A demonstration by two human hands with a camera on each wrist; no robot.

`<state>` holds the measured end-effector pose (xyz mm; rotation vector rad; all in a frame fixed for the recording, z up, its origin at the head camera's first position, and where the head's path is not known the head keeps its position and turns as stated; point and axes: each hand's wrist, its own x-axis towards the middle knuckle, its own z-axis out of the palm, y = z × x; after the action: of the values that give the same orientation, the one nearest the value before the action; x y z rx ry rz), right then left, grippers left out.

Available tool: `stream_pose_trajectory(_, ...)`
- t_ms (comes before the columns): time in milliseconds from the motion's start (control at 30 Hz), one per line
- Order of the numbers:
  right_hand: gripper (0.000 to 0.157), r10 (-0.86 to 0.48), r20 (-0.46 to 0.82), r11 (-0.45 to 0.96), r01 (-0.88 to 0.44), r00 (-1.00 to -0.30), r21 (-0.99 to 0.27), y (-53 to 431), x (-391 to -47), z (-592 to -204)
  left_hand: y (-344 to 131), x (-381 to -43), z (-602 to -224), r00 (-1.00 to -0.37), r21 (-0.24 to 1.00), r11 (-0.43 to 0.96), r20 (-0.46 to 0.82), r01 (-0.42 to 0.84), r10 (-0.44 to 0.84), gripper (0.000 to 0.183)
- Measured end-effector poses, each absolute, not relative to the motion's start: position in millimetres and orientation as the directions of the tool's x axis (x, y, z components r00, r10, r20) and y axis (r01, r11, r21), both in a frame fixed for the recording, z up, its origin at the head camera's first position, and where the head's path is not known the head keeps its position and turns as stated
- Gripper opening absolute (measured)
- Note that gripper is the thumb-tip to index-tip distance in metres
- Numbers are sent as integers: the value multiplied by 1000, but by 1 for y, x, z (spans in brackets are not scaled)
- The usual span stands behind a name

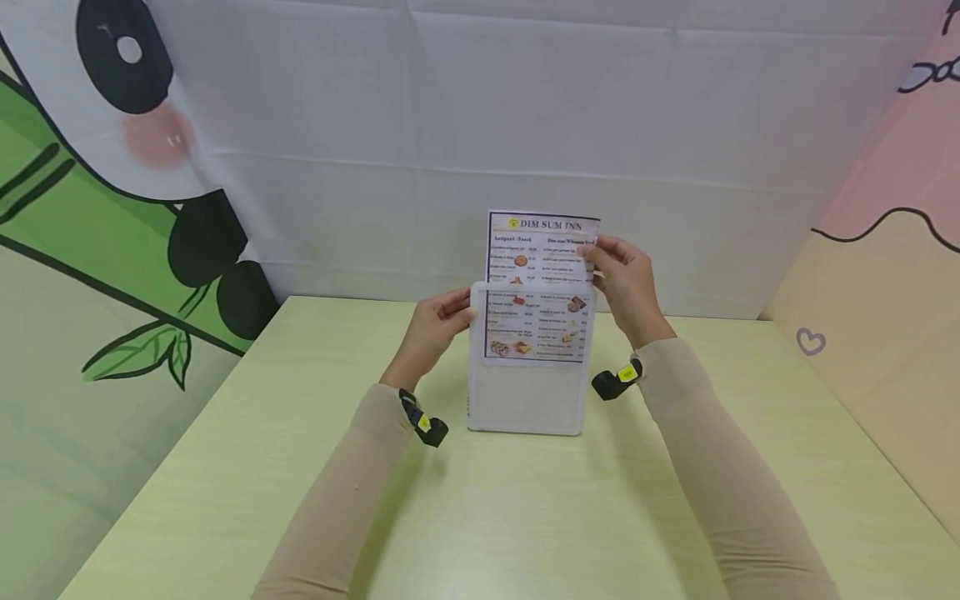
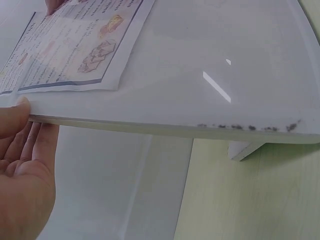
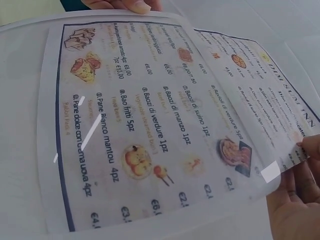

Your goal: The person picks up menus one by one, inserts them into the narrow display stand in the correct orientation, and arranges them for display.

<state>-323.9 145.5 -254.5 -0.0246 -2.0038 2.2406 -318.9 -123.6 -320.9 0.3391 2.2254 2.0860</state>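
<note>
menu sheet (image 1: pixel 542 250) pinched by right hand (image 1: pixel 626 283), left hand (image 1: pixel 435 329) gripping clear holder (image 1: pixel 525 400)

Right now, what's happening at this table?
A person is working a printed menu into a clear acrylic stand that sits upright on the pale green table. The left hand grips the stand's upper left edge, and the right hand pinches the menu's right edge. The sheet is partway in: its lower half is behind the clear panel, and its top with the title sticks out above.
</note>
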Motion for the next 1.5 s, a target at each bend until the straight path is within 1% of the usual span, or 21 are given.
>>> stream_pose_trajectory(400,28,118,80,-144,-97,-990,-985,147,-325,-255,-123,-319,-321,-973,992,47,103,115,207,44)
stream_pose_trajectory(800,26,128,59,-100,-72,-990,-992,145,-324,-262,-123,-317,-320,-973,992,53,98,112,211,45)
stream_pose_trajectory(1367,28,127,50,-90,-61,-991,-994,143,-321,-266,-123,-317,-319,-975,990,80,98,115,200,44)
stream_pose_trajectory(1500,27,118,58,-107,-71,-991,-992,143,-322,-268,-123,-317,-320,-973,990,69,106,122,205,44)
